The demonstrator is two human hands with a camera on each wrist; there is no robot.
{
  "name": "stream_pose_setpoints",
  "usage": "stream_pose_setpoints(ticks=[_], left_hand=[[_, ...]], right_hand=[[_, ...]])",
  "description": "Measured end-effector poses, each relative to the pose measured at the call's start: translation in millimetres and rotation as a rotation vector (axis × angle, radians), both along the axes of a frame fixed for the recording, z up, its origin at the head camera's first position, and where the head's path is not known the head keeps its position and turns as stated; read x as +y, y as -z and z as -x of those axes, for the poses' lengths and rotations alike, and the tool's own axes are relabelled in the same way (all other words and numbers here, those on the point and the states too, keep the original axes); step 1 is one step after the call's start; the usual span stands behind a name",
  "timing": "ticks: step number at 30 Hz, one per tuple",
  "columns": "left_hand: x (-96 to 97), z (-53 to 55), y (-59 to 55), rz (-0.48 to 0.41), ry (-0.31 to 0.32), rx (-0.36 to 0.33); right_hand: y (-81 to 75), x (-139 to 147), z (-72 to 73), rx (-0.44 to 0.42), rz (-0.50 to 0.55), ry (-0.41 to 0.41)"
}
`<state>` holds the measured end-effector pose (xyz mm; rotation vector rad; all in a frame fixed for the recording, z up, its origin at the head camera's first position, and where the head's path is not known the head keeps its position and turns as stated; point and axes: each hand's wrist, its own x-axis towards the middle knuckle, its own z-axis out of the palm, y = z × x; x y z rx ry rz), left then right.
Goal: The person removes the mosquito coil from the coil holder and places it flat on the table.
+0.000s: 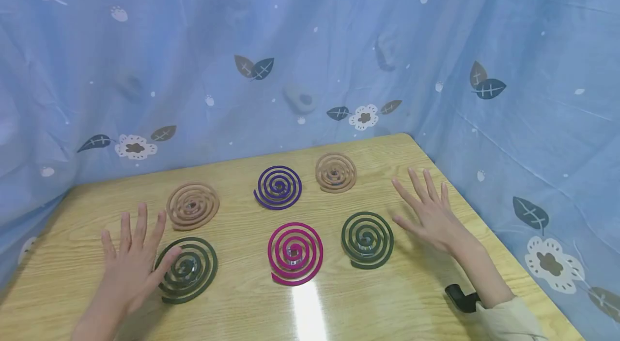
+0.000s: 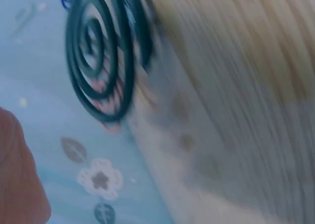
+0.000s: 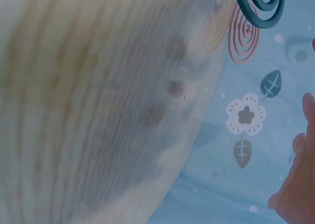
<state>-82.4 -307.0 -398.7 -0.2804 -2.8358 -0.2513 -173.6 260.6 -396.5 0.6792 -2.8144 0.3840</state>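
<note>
My left hand (image 1: 132, 268) hovers with fingers spread at the left of the table, its thumb overlapping the near-left dark green mosquito coil (image 1: 188, 267) in the head view. That green coil (image 2: 114, 51) also shows in the left wrist view, raised above the wood. Beyond the fingertips lies a brown coil (image 1: 192, 205). On the other side, my right hand (image 1: 431, 217) is spread and holds nothing, just right of a second dark green coil (image 1: 366, 239). Between the hands are a magenta coil (image 1: 295, 253) and, behind it, a purple coil (image 1: 279, 187).
Another brown coil (image 1: 335, 172) stands near the back edge of the wooden table (image 1: 242, 303). Small metal stands show beneath the coils. A blue patterned curtain (image 1: 310, 34) hangs behind and along the right side. Some black object (image 1: 462, 299) is at the right wrist.
</note>
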Motion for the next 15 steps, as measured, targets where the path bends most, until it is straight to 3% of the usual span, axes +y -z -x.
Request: stream_pose_setpoints(ticks=[6,10,15], left_hand=[[37.0,-0.8,-6.3,-0.068,0.109,-0.009],[62.9,-0.1,-8.2,-0.099,0.183,-0.040],[92.1,-0.5,-11.3,-0.160,0.278,-0.032]], right_hand=[[-2.2,2.0,-13.5,-0.014,0.019,-0.042],[-3.2,3.8,-23.0,-0.051,0.073,-0.079],[-3.2,6.3,-30.2,-0.112,0.139,-0.132]])
